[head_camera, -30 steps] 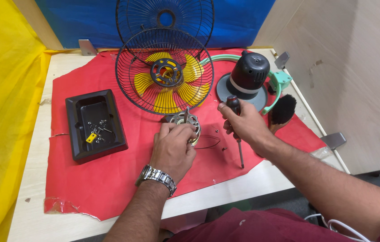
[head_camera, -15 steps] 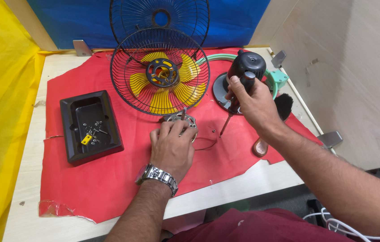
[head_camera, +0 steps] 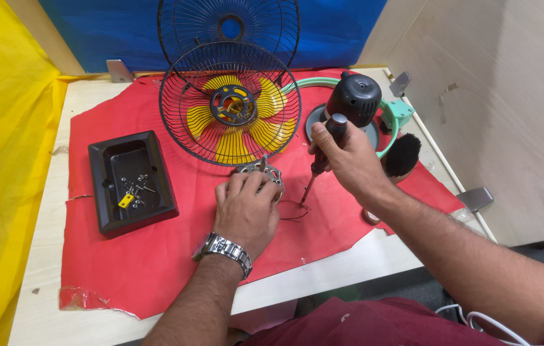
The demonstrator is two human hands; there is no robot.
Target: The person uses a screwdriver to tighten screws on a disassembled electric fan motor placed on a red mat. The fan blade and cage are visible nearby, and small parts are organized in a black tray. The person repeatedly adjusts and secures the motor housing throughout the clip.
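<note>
My left hand (head_camera: 246, 208), with a metal watch on its wrist, presses down on a round grey metal motor part (head_camera: 260, 172) lying on the red cloth (head_camera: 156, 256). My right hand (head_camera: 347, 161) grips a screwdriver (head_camera: 322, 157) by its dark handle, the shaft angled down with its tip near the cloth just right of the motor part. Thin wires trail on the cloth by the tip. A black wire fan guard with yellow blades (head_camera: 230, 112) lies just behind my left hand.
A black tray (head_camera: 132, 182) with small screws and a yellow piece sits at the left. A second wire guard (head_camera: 228, 29) leans at the back. A black motor housing (head_camera: 355, 99) on a grey base, a green ring (head_camera: 395, 118) and a black brush (head_camera: 403, 156) lie at the right.
My right hand lifted the screwdriver from lying low on the cloth, swung it upright near the motor housing, then brought its tip down beside the motor part. My left hand stayed put.
</note>
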